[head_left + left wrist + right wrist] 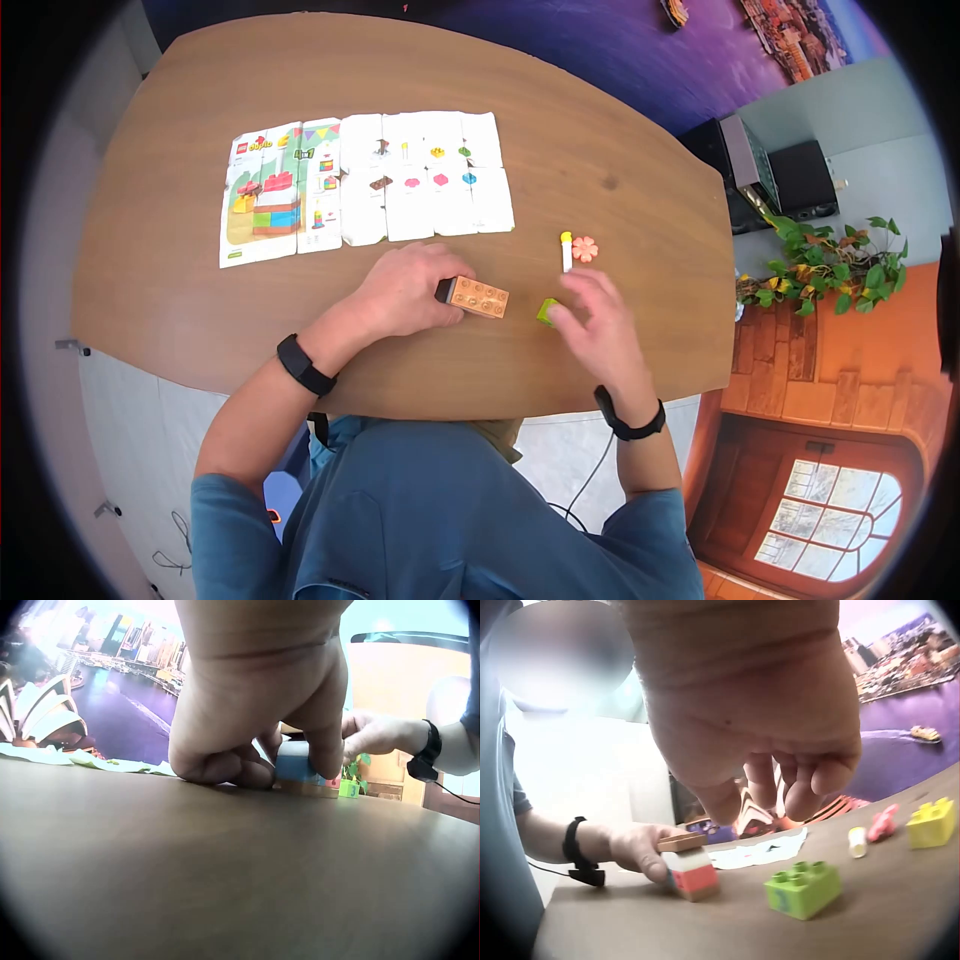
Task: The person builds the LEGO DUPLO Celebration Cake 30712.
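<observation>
A small block stack, brown on top in the head view (480, 297), is held at its left end by my left hand (408, 288). White, pink and brown layers of the stack (696, 877) show in the right wrist view; its blue part (295, 761) is in the left wrist view. My right hand (606, 325) hovers by a green brick (547, 311), fingers loosely bent and holding nothing. From the right wrist, a gap shows between that hand (750, 727) and the green brick (803, 889). A yellow brick (931, 823) lies farther right, hidden in the head view.
Beyond my right hand lie a white stick with a yellow top (566, 252) and a pink flower piece (586, 249). An unfolded instruction sheet (365, 233) covers the table's back left. The wooden table's (250, 340) near edge runs close to my body.
</observation>
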A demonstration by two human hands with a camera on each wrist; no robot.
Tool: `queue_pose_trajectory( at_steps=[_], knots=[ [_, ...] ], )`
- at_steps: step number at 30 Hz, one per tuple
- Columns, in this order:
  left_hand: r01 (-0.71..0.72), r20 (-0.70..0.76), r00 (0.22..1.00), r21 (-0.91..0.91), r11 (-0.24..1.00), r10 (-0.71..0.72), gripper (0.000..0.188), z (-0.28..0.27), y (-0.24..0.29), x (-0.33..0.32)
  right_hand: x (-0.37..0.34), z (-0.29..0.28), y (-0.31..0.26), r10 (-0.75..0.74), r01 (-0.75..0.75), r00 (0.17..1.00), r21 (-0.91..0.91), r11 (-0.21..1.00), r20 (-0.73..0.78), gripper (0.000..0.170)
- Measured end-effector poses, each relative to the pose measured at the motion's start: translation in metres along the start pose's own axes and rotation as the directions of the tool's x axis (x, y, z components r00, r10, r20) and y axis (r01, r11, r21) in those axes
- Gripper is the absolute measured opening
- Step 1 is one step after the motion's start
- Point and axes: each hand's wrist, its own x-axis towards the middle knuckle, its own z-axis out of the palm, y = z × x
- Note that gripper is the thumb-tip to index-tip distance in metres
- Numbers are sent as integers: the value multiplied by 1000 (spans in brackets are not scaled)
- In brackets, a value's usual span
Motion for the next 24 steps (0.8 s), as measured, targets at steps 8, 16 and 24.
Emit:
queue_pose_trajectory(
  at_steps=[8, 16, 24],
  knots=[
    [111, 136, 985, -10, 994, -109, 59, -10, 3, 2, -19, 6, 28, 66, -68, 988, 12, 998, 140, 42],
    [159, 148, 979, -134, 978, -139, 60, -14, 5, -3, -11, 17, 35, 194, -201, 971, 45, 978, 140, 38],
    [-59, 101, 993, -3, 998, 59, 61, -4, -15, -2, 9, 19, -36, -140, 132, 990, 257, 957, 15, 44]
  ],
)
